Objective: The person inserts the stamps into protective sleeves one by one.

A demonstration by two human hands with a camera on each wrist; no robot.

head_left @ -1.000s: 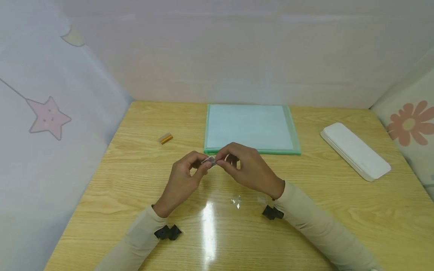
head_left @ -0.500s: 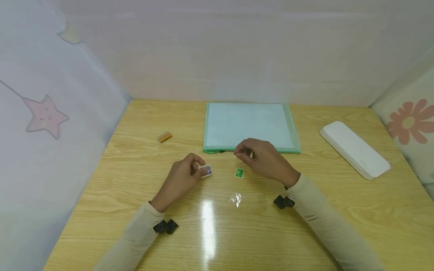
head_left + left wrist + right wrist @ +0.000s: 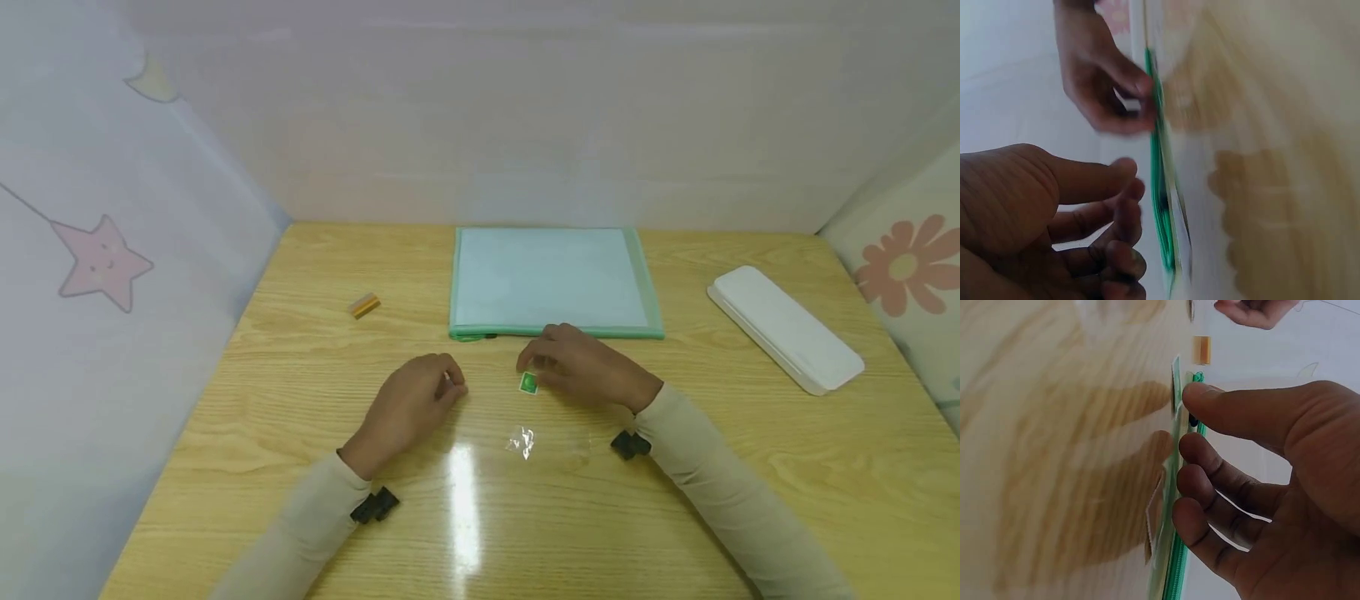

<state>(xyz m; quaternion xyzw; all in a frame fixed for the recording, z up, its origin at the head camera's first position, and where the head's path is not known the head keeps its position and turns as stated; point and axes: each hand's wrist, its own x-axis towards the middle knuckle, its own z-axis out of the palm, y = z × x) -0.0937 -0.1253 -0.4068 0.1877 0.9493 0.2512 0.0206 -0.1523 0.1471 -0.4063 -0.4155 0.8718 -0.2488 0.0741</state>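
Pale wood-grain tabletop (image 3: pixel 300 350), walled in by light panels: pink star (image 3: pixel 101 261) on the left one, pink flower (image 3: pixel 903 267) on the right. At the far middle, flat against the wood, a light blue zip pouch (image 3: pixel 551 279) with green edging and a dark zip pull at its near left corner. White oblong case (image 3: pixel 783 329) at an angle off to the right; small orange-and-tan block (image 3: pixel 364 305) alone on the left, well apart from the rest. Near the front edge, a crumpled scrap of clear film (image 3: pixel 522 442) beside a glare patch. Left hand (image 3: pixel 412 404) low over the wood left of centre, fingers curled inward with tips drawn toward the thumb; whether anything sits in that curl, cannot tell, since the knuckles cover it in the head view and the left wrist view shows only loosely bent fingers. Right hand (image 3: pixel 588 367) just in front of the pouch's near edge, thumb and forefinger tips brought down onto a small green square card (image 3: pixel 528 382) lying flat on the tabletop, touching its far edge, remaining fingers relaxed and bent. Card between the two hands, nearer the right one, just short of the pouch. Beige sleeves on both forearms, black straps at the wrists. Both wrist views blurred.
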